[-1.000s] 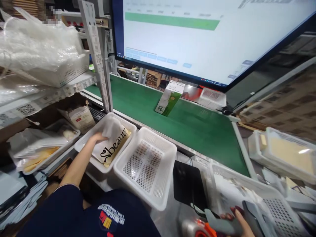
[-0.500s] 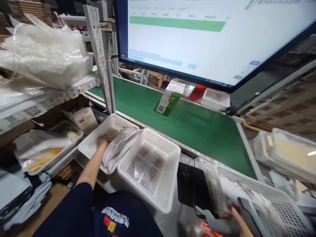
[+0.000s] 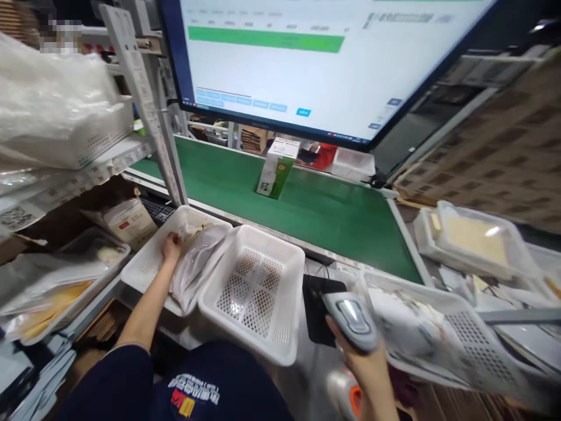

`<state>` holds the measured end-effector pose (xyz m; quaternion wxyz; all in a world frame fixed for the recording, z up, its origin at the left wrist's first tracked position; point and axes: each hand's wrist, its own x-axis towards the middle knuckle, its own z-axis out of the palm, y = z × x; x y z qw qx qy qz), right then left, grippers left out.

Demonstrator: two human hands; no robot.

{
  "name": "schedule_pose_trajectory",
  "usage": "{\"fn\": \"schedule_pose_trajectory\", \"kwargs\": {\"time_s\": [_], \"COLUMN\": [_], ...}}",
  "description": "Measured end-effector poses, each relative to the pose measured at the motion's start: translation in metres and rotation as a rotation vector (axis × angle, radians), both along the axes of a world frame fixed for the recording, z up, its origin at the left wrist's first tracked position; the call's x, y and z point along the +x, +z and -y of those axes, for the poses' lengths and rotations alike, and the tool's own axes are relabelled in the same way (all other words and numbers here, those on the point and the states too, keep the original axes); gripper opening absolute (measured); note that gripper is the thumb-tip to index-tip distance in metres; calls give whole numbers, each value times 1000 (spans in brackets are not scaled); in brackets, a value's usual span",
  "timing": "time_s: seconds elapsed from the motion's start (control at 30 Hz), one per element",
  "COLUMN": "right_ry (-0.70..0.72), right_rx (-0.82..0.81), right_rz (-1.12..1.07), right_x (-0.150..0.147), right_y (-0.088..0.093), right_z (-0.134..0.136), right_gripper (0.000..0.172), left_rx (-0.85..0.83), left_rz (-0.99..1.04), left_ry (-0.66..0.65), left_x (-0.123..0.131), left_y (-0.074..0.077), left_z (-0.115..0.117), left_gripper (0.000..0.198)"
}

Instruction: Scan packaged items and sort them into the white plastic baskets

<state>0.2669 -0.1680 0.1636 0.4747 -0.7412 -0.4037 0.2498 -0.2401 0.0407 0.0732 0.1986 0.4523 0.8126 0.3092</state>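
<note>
My right hand (image 3: pixel 366 359) is wrapped round a grey-and-white barcode scanner (image 3: pixel 350 318), held up over the black mat (image 3: pixel 315 307). Inside the left white basket (image 3: pixel 142 257) is my left hand (image 3: pixel 170 248), its fingers curled in. What those fingers hold, if anything, is hidden. Close to it lie grey-white plastic bags (image 3: pixel 197 263) and a small clear packet with yellowish contents (image 3: pixel 190 231). A second white basket (image 3: pixel 293 316) with a lattice bottom stands between my hands, touching the first one.
Behind the baskets runs a green conveyor belt (image 3: pixel 333 216) carrying a white-and-green carton (image 3: pixel 278 169). A large monitor (image 3: pixel 272 70) hangs above it. To the right is a basket of papers (image 3: pixel 372 283); shelving with plastic bags (image 3: pixel 52 88) stands left.
My right hand has come up and inward from the lower right, now with the barcode scanner raised in it. My left hand stays in the left basket, fingers now curled. The camera view has shifted.
</note>
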Motion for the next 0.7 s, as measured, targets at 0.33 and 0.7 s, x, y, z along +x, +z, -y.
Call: {"fn": "schedule_pose_trajectory", "kwargs": {"time_s": [0.33, 0.7], "right_ry": [649, 556], "right_rx": [-11, -156], "right_rz": [387, 360], "right_x": [-104, -35], "right_y": [58, 5], "right_z": [-55, -11], "right_gripper": [22, 26], "left_rx": [269, -191], "left_rz": [378, -244], "left_ry": [-521, -334], "left_x": [157, 58], "left_y": [38, 32], "left_z": [25, 3], "left_gripper": [19, 60]}}
